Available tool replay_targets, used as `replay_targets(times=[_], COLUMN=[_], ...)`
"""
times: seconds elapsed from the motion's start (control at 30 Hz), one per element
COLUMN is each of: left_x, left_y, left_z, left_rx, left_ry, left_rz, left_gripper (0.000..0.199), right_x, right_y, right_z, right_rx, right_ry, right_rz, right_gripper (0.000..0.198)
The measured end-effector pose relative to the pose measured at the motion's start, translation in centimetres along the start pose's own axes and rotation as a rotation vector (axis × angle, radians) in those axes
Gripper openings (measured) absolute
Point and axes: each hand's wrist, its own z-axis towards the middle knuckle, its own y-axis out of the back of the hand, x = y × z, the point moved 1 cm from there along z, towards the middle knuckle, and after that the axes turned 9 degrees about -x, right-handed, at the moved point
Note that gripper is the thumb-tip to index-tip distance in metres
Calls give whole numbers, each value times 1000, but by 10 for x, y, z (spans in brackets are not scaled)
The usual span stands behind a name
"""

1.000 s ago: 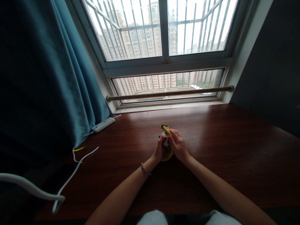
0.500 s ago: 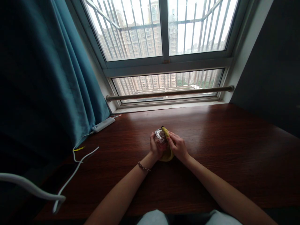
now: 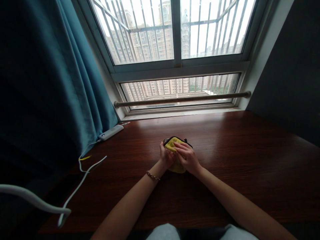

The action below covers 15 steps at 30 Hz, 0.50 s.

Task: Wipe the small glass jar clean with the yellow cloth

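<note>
Head view: yellow cloth (image 3: 170, 143) now covers most of the shiny object (image 3: 166, 140).

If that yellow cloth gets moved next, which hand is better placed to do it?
Probably the right hand: its fingers rest on top of the yellow cloth, while the left hand seems busy holding the mostly covered shiny object.

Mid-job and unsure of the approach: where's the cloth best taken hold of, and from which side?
Probably pinch the cloth by its black far edge, coming from the far side. That edge looks largely clear of fingers, whereas the right hand lies across the yellow face and the left hand crowds its left.
</note>
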Motion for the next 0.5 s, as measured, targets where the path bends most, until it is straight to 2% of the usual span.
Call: replay_targets(times=[0.1,0.27,0.4,0.5], left_x=[7,21,24,21], left_y=[1,10,9,5], left_z=[-2,5,8,6], left_rx=[43,-93,-26,26], left_ry=[8,-68,-109,-86], left_rz=[-14,-97,-29,32], left_gripper=[56,29,26,26], right_x=[3,6,5,2], right_y=[1,1,0,-1], right_z=[0,-1,0,1], right_rx=[29,107,85,68], right_ry=[67,130,99,73], right_rz=[31,52,48,51], right_gripper=[34,41,44,45])
